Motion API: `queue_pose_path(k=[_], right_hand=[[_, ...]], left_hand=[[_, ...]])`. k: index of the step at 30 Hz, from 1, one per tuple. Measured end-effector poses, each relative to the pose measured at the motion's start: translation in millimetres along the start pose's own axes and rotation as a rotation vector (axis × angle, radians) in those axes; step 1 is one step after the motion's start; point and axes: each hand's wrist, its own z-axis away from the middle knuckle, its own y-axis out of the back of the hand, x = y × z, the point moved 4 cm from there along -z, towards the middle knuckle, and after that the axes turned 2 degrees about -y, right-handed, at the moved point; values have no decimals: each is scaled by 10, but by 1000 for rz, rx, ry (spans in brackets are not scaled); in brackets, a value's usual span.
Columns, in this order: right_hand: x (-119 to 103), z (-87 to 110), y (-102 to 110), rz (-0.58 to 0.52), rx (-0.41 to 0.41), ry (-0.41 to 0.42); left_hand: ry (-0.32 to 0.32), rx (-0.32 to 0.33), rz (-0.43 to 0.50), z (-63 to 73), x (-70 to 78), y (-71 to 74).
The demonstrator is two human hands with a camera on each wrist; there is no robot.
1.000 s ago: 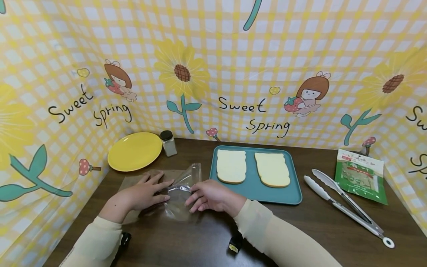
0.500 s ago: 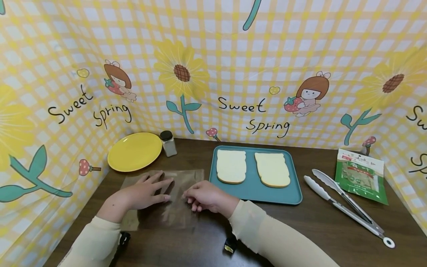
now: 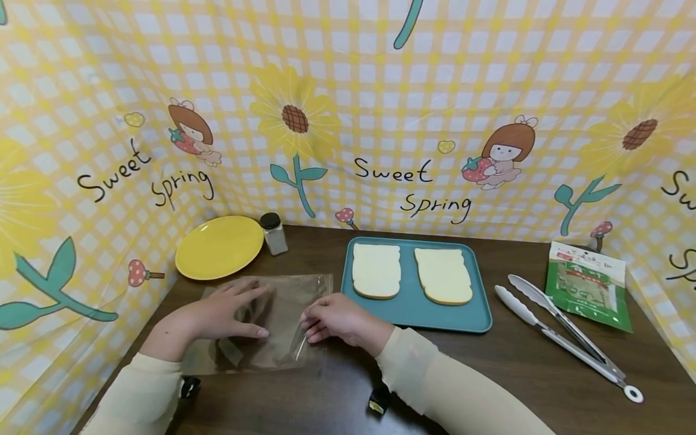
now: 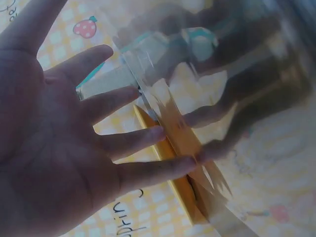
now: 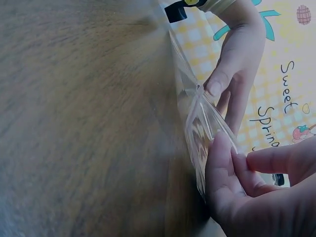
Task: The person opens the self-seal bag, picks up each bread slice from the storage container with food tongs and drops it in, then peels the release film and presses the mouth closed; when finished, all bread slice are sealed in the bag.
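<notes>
A clear plastic bag (image 3: pixel 288 308) lies on the dark table, with one edge raised beside my right fingers. My left hand (image 3: pixel 220 314) is spread over the bag's left part; in the left wrist view its fingers (image 4: pixel 131 138) are straight, and the fingertips touch or hover just above the film. My right hand (image 3: pixel 339 317) pinches the bag's right edge between thumb and fingers. In the right wrist view the bag's mouth (image 5: pixel 200 128) gapes a little beside the right hand (image 5: pixel 261 177), its two layers standing apart.
Right of the bag, a teal tray (image 3: pixel 405 317) bears two bread slices (image 3: pixel 376 270). Behind stand a yellow plate (image 3: pixel 220 248) and a black-lidded jar (image 3: pixel 274 234). Tongs (image 3: pixel 565 338) and a green food packet (image 3: pixel 587 287) lie far right. A patterned cloth (image 3: pixel 348 109) hangs behind.
The bag's folded-up right corner has come down flat, then the right edge has risen at my right fingers. My left hand has shifted slightly left.
</notes>
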Motion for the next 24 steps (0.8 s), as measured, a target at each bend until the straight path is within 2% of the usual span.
queue_pose_path(k=[8,12,18,24], right_hand=[[-22,32,0,100,38,33],[-28,44,-10,114,38,52],[-26,70,-1,128,40,53],[-33,96,-16,123,36,47]], left_hand=[[-25,35,22,121,-107,-25],[-17,23,43,173,-146,-67],[9,6,60,161,-197,-90],[-21,42,64,161,-210,-42]])
